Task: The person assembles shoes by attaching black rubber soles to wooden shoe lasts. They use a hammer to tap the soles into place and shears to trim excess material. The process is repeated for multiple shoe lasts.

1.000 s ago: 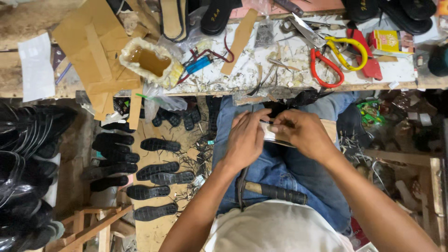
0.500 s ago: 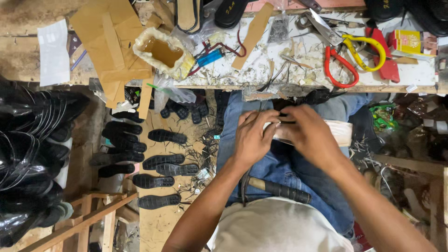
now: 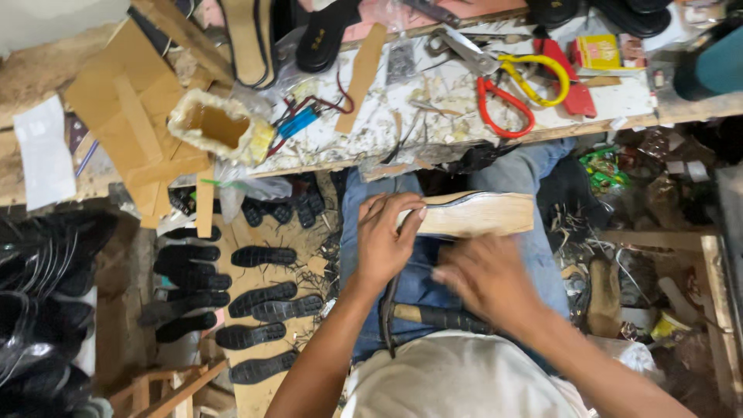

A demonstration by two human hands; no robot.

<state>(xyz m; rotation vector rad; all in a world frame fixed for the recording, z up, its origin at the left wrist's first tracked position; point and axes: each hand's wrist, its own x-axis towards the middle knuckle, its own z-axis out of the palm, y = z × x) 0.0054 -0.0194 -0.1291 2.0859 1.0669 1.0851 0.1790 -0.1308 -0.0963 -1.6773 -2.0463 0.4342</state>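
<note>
I've got little room here: the tabletop (image 3: 619, 101) edge crowds just ahead, packed with scissors (image 3: 507, 97) and scraps. A hammer (image 3: 433, 316) lies across my lap behind the hands. Rows of black soles (image 3: 259, 298) fill the floor to the left, clutter blocks the right.

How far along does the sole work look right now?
Done: rows of black soles lie on the floor. In hand: the left hand grips a tan sole over the lap while the blurred right hand sits just below it. Left: cannot tell; a hammer rests on the lap, scissors on the bench.
</note>
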